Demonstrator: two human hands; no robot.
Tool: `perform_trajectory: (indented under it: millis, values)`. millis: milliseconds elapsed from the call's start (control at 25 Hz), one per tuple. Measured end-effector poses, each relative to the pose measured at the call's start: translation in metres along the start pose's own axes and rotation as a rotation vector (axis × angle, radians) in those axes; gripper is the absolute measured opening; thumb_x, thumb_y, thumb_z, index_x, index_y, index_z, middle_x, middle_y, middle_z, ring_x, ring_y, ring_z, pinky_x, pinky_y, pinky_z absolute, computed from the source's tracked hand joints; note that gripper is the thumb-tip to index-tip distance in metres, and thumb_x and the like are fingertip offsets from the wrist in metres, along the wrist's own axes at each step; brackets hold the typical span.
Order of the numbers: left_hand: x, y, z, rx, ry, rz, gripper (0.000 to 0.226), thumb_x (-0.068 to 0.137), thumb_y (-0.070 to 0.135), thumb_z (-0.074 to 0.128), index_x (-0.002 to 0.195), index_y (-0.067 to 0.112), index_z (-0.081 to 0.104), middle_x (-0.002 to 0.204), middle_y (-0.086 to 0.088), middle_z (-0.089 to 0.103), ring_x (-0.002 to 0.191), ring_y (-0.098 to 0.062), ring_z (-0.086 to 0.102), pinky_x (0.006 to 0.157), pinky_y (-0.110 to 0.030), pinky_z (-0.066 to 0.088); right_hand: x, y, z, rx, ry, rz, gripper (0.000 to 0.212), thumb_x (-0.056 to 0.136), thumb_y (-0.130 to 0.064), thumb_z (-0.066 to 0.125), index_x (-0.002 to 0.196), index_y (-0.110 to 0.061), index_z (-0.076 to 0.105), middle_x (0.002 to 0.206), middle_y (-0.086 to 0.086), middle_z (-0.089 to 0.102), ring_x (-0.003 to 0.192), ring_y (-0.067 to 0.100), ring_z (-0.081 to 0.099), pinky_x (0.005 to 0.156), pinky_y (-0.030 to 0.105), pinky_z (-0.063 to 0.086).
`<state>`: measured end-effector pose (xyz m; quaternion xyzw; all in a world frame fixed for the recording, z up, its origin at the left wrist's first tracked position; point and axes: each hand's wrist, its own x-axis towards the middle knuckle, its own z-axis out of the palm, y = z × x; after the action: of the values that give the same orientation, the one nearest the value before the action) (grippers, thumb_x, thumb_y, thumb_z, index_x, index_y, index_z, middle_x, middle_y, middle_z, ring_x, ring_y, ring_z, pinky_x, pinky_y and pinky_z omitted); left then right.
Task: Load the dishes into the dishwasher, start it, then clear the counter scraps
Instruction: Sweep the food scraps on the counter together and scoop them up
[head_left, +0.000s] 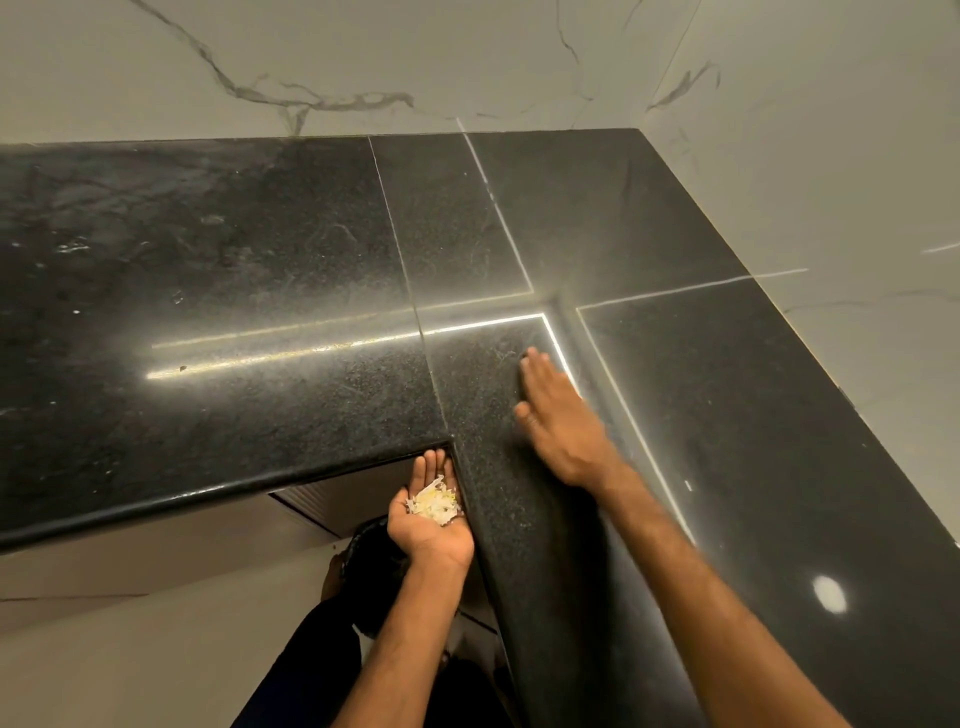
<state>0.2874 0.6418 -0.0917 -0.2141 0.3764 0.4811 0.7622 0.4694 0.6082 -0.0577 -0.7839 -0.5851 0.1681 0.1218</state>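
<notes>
"Two hands on this, then. Which one has the scraps?"

"The left hand (431, 525). It's palm-up and cupped, fingers loose and not clenched, tucked just under the rim at the inside corner of the L. The scraps (435, 503), a pale white-and-yellow heap, sit in that palm."

"And the other?"

"The right hand (558, 421) lies flat, palm down on the black counter (260, 312), fingers straight, gripping nothing. It's blurred, so I'd guess a sweep, though I can't swear to it."

"Anything up there to push?"

"A dark speck (524, 356) at its fingertips. It's too small to say what it is."

"So which way does it go?"

"Back towards the person and leftwards, I'd judge. The cupped palm lies nearer the body than the flat hand, left of it, and below the rim. The flat hand's length runs along the counter's near leg, fingers pointing off to the marble wall (467, 52). A pull along that line, slanting left, should tip crumbs over the edge into the catch. The right is the one on top of the stone, so the left can only catch from beneath."

"And underneath?"

"There's a dark round shape (371, 566) low down beside the left wrist. It's possibly a bin, but I can't tell."
</notes>
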Motion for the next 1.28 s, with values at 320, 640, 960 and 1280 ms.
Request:
perform_trajectory:
  millis: [320, 640, 960, 1280]
  values:
    - [0.001, 0.006, -0.004, -0.021, -0.051, -0.055, 0.050, 0.102, 0.028, 0.024, 0.091, 0.004, 0.067, 0.098, -0.014, 0.072, 0.093, -0.030, 0.069, 0.097, -0.044, 0.046, -0.057, -0.093, 0.031, 0.745, -0.071, -0.261, 0.059, 0.105, -0.047, 0.023, 0.154, -0.016, 0.032, 0.162, -0.004, 0.028, 0.150, 0.009, 0.020, 0.124, 0.031, 0.016]
    - [0.000, 0.001, -0.003, 0.017, -0.056, 0.011, 0.052, 0.104, 0.024, 0.020, 0.087, 0.000, 0.064, 0.076, -0.015, 0.074, 0.093, -0.029, 0.064, 0.101, -0.039, 0.044, -0.065, -0.070, 0.044, -0.128, 0.020, 0.050, 0.080, 0.096, -0.066, 0.002, 0.158, -0.015, -0.006, 0.164, -0.001, -0.018, 0.150, 0.011, -0.021, 0.125, 0.041, -0.005]
    - [-0.005, 0.002, -0.005, 0.030, -0.054, 0.014, 0.051, 0.103, 0.024, 0.022, 0.089, 0.000, 0.065, 0.084, -0.016, 0.074, 0.092, -0.029, 0.068, 0.104, -0.040, 0.046, -0.089, -0.050, 0.015, 0.696, 0.463, 0.183, 0.050, 0.106, -0.041, 0.026, 0.155, -0.030, 0.029, 0.162, -0.014, 0.022, 0.151, 0.006, 0.015, 0.124, 0.031, 0.014]
    - [-0.010, -0.004, -0.011, 0.029, -0.076, 0.054, 0.051, 0.103, 0.024, 0.022, 0.090, 0.001, 0.065, 0.081, -0.014, 0.074, 0.094, -0.028, 0.066, 0.102, -0.039, 0.046, -0.100, -0.033, 0.030, 0.047, 0.217, 0.379, 0.082, 0.095, -0.065, 0.002, 0.158, -0.012, 0.003, 0.164, 0.002, -0.008, 0.152, 0.016, -0.009, 0.124, 0.035, -0.001]
